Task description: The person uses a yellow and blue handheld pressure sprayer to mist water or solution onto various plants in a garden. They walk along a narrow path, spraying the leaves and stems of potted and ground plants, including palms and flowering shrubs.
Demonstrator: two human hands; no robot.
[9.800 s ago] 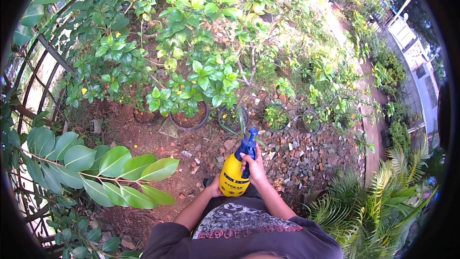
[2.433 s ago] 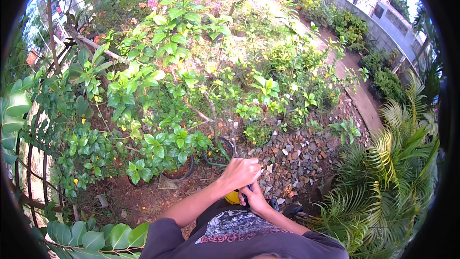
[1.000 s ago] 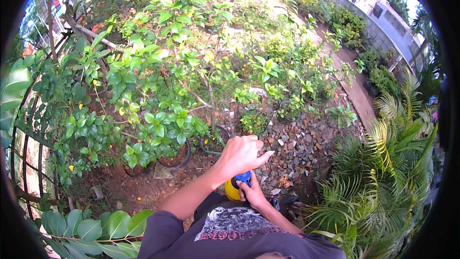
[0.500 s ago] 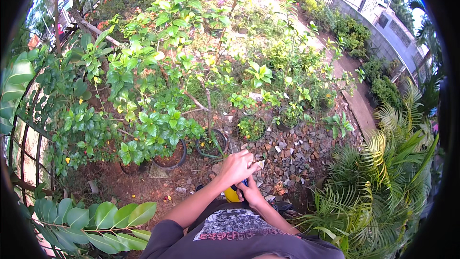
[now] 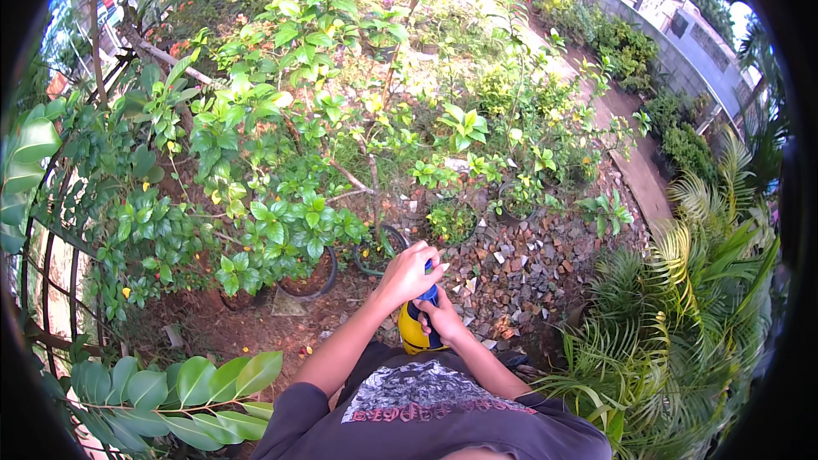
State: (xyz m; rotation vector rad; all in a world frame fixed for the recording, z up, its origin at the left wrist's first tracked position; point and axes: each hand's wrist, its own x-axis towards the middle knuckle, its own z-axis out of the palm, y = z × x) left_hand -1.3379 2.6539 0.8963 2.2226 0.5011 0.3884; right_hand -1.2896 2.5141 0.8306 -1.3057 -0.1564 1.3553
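Note:
A yellow spray bottle (image 5: 412,334) with a blue top is held upright close in front of my body. My left hand (image 5: 407,276) is closed over the blue top, thumb stretched along its right side. Lower down, my right hand (image 5: 444,320) wraps round the bottle's upper body and neck from the right. Part of the top is hidden under the left fingers, so its exact form cannot be made out.
A potted shrub (image 5: 294,213) spreads its leafy branches ahead and left. Black pots (image 5: 317,277) stand on brown soil, with broken stones (image 5: 520,264) to the right. Palm fronds (image 5: 673,332) crowd the right side; a broad-leaved branch (image 5: 187,392) reaches in at lower left.
The bottle has come up and more of its yellow body shows. My left hand has risen slightly and its grip has shifted, baring the blue top. The right hand has moved a little upward.

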